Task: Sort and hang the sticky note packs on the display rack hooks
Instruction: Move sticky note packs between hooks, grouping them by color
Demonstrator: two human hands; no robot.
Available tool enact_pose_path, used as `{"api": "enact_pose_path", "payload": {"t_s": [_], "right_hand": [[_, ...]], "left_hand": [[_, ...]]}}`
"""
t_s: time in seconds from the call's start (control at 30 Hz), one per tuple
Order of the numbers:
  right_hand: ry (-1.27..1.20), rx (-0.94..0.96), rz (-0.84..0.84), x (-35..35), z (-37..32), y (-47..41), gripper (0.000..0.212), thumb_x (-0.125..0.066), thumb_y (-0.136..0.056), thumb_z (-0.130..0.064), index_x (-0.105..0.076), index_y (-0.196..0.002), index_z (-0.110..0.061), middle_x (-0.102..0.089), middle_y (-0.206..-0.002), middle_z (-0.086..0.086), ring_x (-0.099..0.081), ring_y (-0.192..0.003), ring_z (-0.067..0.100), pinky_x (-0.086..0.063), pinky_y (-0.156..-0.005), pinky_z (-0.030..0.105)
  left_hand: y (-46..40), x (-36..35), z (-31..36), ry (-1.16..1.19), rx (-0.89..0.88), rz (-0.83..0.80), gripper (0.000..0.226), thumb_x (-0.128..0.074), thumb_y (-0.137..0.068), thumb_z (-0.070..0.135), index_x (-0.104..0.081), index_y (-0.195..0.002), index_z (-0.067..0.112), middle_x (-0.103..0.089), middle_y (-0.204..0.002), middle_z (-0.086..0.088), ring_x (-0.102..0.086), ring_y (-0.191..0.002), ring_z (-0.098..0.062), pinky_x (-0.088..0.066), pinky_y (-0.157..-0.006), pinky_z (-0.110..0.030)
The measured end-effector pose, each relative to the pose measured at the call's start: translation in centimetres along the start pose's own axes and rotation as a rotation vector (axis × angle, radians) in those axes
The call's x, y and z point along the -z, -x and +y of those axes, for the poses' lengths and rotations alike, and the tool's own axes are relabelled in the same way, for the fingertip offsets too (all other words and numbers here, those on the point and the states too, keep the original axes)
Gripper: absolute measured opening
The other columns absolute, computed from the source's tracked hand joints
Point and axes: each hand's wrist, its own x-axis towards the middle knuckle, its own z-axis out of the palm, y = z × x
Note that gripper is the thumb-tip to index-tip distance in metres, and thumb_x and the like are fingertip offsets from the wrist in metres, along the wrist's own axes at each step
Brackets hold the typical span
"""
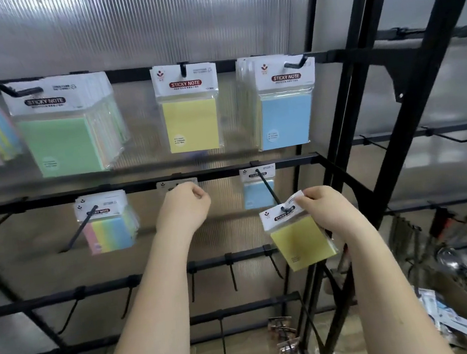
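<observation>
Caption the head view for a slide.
Right hand holds a yellow pack at a hook's tip; left hand reaches the rail.

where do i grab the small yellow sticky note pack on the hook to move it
Pinch the white header card at its top right corner, coming from the right, as the right hand does. The hook passes through the card's middle, and the yellow pad hangs tilted below.

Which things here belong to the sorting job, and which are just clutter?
Job: small yellow pack pinched by right hand; its hook; left hand at the middle hook; hung packs: green, yellow, blue, multicolour.
Clutter: metal clips; floor packaging.
</observation>
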Motion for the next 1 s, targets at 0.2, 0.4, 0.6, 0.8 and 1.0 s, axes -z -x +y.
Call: {"api": "enact_pose_path", "payload": {"t_s": [0.2, 0.4, 0.6, 0.8, 1.0], "right_hand": [[-0.047, 0.015, -0.008, 1.5, 0.1, 1.3, 0.035, -0.045, -0.097, -0.028, -0.059, -0.086, 0.002, -0.051, -0.073, 0.004, -0.045, -0.065, 0.016, -0.031, -0.061, 0.029], [-0.202, 0.080, 0.036, 3.0, -0.9, 1.9, 0.037, -0.047, -0.097, -0.036, -0.063, -0.088, -0.004, -0.061, -0.077, 0.003, -0.049, -0.068, 0.016, -0.034, -0.066, 0.030], [-0.319, 0.154, 0.146, 5.7, -1.1, 2.6, 0.035, -0.048, -0.097, -0.036, -0.064, -0.086, -0.007, -0.066, -0.076, 0.002, -0.053, -0.071, 0.014, -0.038, -0.068, 0.031], [-0.419, 0.112, 0.226, 8.1, 0.2, 2.8, 0.034, -0.049, -0.097, -0.037, -0.068, -0.080, -0.014, -0.070, -0.075, -0.003, -0.057, -0.073, 0.014, -0.039, -0.070, 0.031], [-0.406, 0.116, 0.195, 9.0, 1.2, 2.2, 0.036, -0.048, -0.096, -0.038, -0.062, -0.084, -0.007, -0.070, -0.093, 0.011, -0.057, -0.082, 0.022, -0.038, -0.077, 0.037]], "left_hand": [[-2.0, -2.2, 2.4, 0.008, -0.066, -0.090, 0.023, -0.049, -0.092, 0.023, -0.066, -0.105, 0.014, -0.066, -0.105, -0.004, -0.059, -0.093, -0.022, -0.046, -0.077, -0.030], [-4.6, -5.7, 4.5, 0.091, 0.036, -0.237, 0.026, -0.047, -0.093, 0.014, -0.061, -0.109, 0.000, -0.056, -0.081, -0.010, -0.052, -0.078, -0.024, -0.036, -0.061, -0.026], [-5.7, -8.7, 5.6, 0.097, 0.112, -0.294, 0.033, -0.037, -0.101, 0.012, -0.048, -0.128, -0.003, -0.054, -0.124, -0.018, -0.051, -0.106, -0.025, -0.039, -0.087, -0.030], [-6.8, -11.4, 5.5, 0.322, 0.205, -0.266, 0.037, -0.034, -0.102, 0.013, -0.041, -0.135, -0.002, -0.047, -0.137, -0.018, -0.049, -0.120, -0.027, -0.038, -0.091, -0.029], [-6.2, -13.6, 5.3, 0.483, 0.188, -0.188, 0.031, -0.038, -0.101, 0.017, -0.046, -0.126, 0.002, -0.057, -0.121, -0.016, -0.054, -0.108, -0.030, -0.037, -0.076, -0.027]]}}
